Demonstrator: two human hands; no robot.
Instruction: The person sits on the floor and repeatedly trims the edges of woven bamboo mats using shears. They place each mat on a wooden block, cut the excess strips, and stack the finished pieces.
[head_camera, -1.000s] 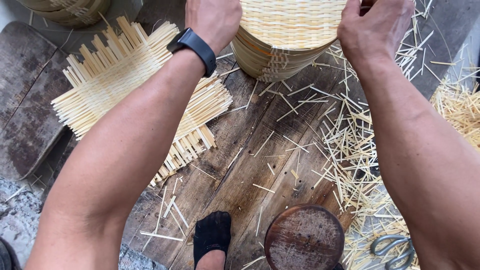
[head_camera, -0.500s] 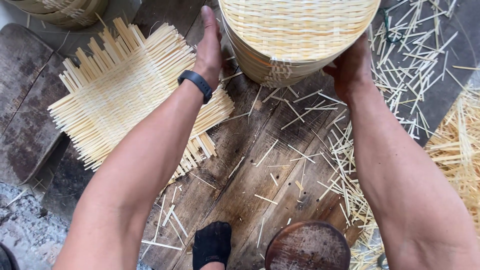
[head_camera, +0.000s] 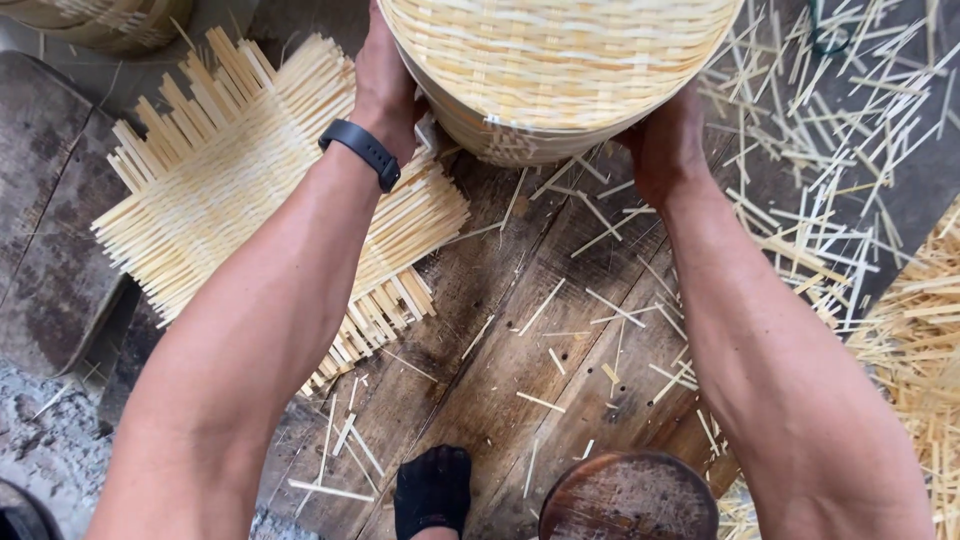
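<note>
Foot: a black-socked foot (head_camera: 432, 490) rests at the near edge of the wooden platform (head_camera: 500, 380), beside a round rusty-brown lid or stool top (head_camera: 628, 497).

Floor litter: short bamboo slivers (head_camera: 600, 300) lie scattered over the dark planks, thicker toward the right, where a heap of pale offcuts (head_camera: 920, 330) piles up.

Woven mat: a flat square of interlaced bamboo strips (head_camera: 250, 200) lies left of centre, loose ends sticking out on every side, partly under the left forearm.

Left hand: the left hand (head_camera: 385, 80), with a black band (head_camera: 362, 152) on its wrist, presses flat against the left wall of the woven bamboo basket (head_camera: 560, 70); the fingers are spread along the side, not curled round anything.

Right hand: the right hand (head_camera: 665, 145) cups the basket's lower right side; its fingers are hidden behind the weave, so how far they wrap I cannot tell.

Basket position: held between both palms at the far middle of the view, its bottom rim just above or touching the planks.

Step in hand: judging by the grip, the basket is being steadied or turned between the palms.

Next move calls for: even pressure from both sides, so the thin weave is not crushed.

Far corner: another woven basket rim (head_camera: 80, 20) shows at top left.
</note>
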